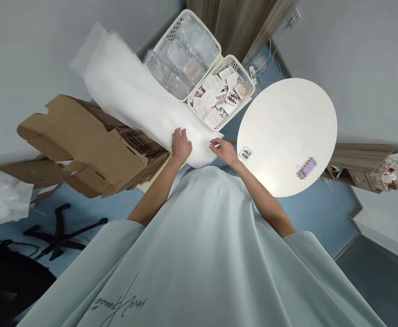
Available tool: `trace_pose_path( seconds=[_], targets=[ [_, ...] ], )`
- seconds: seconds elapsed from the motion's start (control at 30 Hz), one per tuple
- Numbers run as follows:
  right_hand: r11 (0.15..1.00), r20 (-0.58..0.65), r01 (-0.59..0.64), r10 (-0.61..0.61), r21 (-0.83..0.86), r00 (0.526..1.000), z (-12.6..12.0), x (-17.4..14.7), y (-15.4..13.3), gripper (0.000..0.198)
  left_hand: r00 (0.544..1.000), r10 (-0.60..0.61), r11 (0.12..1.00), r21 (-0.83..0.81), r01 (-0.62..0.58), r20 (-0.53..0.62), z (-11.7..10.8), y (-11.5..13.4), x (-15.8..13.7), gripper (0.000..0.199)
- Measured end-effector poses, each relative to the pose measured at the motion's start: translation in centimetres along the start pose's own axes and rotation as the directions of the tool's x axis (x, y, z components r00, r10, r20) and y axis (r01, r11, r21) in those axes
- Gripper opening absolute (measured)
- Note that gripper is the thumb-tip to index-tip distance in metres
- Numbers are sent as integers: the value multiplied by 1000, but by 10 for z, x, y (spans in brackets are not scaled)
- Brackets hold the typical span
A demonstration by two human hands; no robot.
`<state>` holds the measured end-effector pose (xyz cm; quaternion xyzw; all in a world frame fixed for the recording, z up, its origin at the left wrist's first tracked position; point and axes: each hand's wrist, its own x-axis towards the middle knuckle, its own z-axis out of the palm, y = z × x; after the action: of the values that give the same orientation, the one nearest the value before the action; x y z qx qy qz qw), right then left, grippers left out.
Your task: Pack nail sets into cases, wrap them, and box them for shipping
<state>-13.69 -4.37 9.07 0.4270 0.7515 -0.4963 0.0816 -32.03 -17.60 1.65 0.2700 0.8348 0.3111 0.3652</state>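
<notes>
In the middle of the frame, we rest our left hand (181, 146), loosely open, on white sheets (140, 100) stretching to the upper left; we cannot tell whether our right hand (222, 151) pinches their edge. At top centre, one basket (219, 47) holds clear plastic packaging (197, 36), the other basket (251, 87) small printed cards (214, 117).

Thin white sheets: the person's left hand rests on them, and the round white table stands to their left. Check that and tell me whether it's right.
Not quite: the round white table stands to the right of the thin white sheets, as the head view shows. The person's left hand does rest on them.
</notes>
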Motion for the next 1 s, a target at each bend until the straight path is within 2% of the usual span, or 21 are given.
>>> trace_pose_path(
  seconds=[0.2, 0.43, 0.63, 0.77, 0.9, 1.0],
  targets=[
    [1000, 36, 2, -1, -27, 999, 13, -2, -25, 21, 999, -28, 997, 77, 29, -22, 8, -3, 2, 52],
    [999, 74, -21, 24, -41, 997, 13, -10, -28, 17, 998, -45, 978, 206, 35, 48, 1, -6, 5, 37],
    [998, 47, -15, 18, -59, 999, 10, -6, -26, 19, 998, -27, 973, 229, 12, 62, -5, -6, -3, 32],
    [993, -48, 56, -61, -109, 997, 9, -2, -27, 29, 993, 118, 981, 156, -115, -14, -15, -4, -18, 28],
    [967, -149, 156, -188, -203, 971, 6, 2, -34, 46, 940, 333, 937, 138, -321, -73, -25, 10, -34, 24],
    [969, -178, 157, -191, -189, 965, -1, 4, -40, 45, 900, 432, 896, 136, -422, -55, -29, 28, -48, 22]
  ],
)
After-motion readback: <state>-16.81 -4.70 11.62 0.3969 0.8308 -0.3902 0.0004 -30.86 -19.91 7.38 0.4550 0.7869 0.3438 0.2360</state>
